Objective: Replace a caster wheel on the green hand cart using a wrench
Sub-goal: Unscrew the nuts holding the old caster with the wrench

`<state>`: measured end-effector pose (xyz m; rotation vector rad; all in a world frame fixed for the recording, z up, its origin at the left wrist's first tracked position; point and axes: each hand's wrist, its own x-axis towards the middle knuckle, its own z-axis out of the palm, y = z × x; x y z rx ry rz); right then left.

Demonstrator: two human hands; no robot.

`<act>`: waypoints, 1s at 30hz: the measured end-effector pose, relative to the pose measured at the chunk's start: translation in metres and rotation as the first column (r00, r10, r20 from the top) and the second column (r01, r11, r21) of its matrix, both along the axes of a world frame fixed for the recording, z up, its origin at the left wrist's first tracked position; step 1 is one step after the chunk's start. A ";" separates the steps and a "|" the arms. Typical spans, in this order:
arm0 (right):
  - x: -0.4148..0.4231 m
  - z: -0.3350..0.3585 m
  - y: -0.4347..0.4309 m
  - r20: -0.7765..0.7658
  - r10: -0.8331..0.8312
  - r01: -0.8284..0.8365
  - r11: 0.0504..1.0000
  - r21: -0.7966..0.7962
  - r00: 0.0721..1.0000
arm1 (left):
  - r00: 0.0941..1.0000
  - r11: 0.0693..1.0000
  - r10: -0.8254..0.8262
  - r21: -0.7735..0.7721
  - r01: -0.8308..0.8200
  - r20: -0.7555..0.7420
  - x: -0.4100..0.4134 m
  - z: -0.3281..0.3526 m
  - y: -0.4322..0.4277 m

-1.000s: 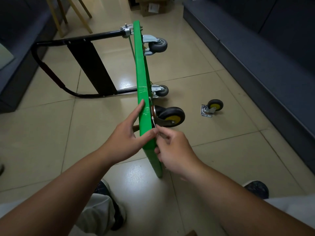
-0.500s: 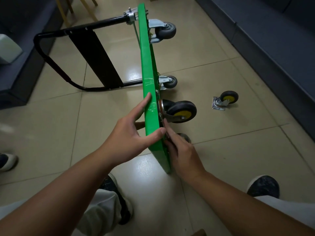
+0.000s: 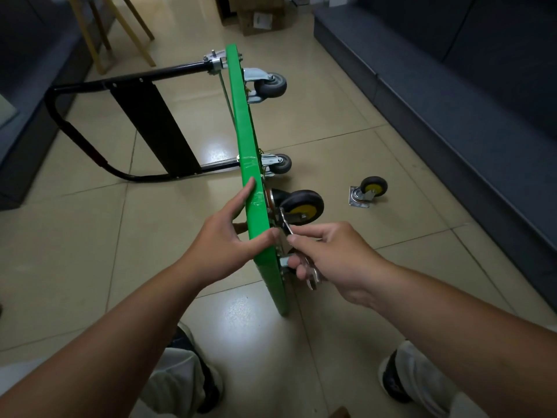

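The green hand cart stands on its long edge on the tiled floor, wheels pointing right. My left hand straddles the top edge of the green deck, index finger along it and thumb on the wheel side. My right hand grips a metal wrench, whose upper jaw reaches the mounting plate of the black caster with a yellow hub. A loose caster wheel with a yellow hub lies on the floor to the right.
The cart's black folding handle lies flat on the floor to the left. Two grey casters sit on the far end. Dark sofas line both sides. Wooden legs and cardboard boxes stand beyond. My feet are below.
My right hand came away from the caster plate and now holds the wrench against it. My left hand kept its place on the deck edge.
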<state>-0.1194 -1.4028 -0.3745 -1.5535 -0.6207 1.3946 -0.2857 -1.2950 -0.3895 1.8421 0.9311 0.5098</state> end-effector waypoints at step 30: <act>-0.011 -0.061 0.001 0.491 0.006 -0.151 0.955 0.256 0.871 | 0.997 0.972 -0.023 -0.233 0.039 0.074 0.004 0.000 0.001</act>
